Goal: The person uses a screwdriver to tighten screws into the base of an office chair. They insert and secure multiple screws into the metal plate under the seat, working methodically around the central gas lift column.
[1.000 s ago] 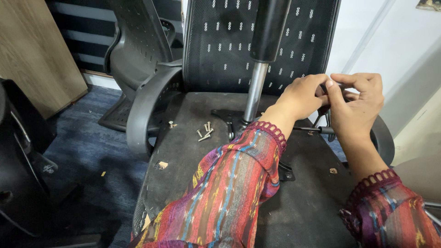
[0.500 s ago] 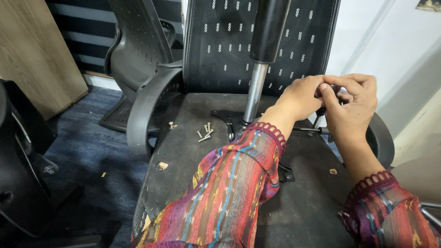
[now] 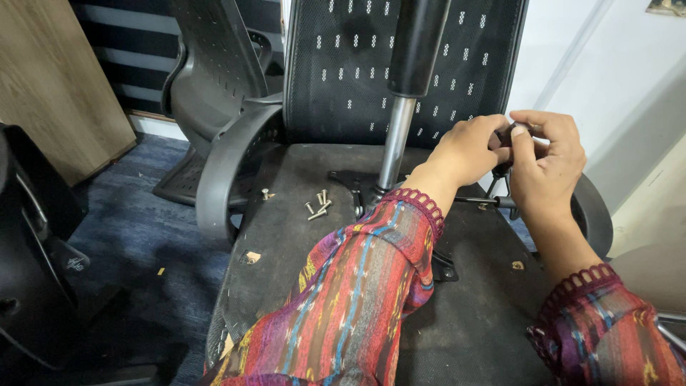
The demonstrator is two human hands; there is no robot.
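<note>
An office chair lies overturned, the underside of its seat (image 3: 307, 236) facing up. A gas lift cylinder (image 3: 400, 107) rises from the metal mechanism plate (image 3: 357, 187). Both hands meet at the right side of the seat, above a thin lever rod (image 3: 475, 201). My left hand (image 3: 468, 146) and my right hand (image 3: 547, 154) pinch one small dark knob-like part (image 3: 513, 132) between their fingertips. The part is mostly hidden by the fingers. Several loose screws (image 3: 318, 206) lie on the seat, left of the cylinder.
The mesh backrest (image 3: 343, 64) stands behind the cylinder. Grey armrests (image 3: 221, 164) curve at left and right (image 3: 597, 214). A second dark chair (image 3: 207, 71) stands behind at left. A wooden panel (image 3: 50, 78) leans far left, and black equipment (image 3: 36, 236) sits on the blue carpet.
Both hands have stayed together at the same spot. The fingers have shifted slightly around the small part; a pale piece seen between them a second ago is now covered.
</note>
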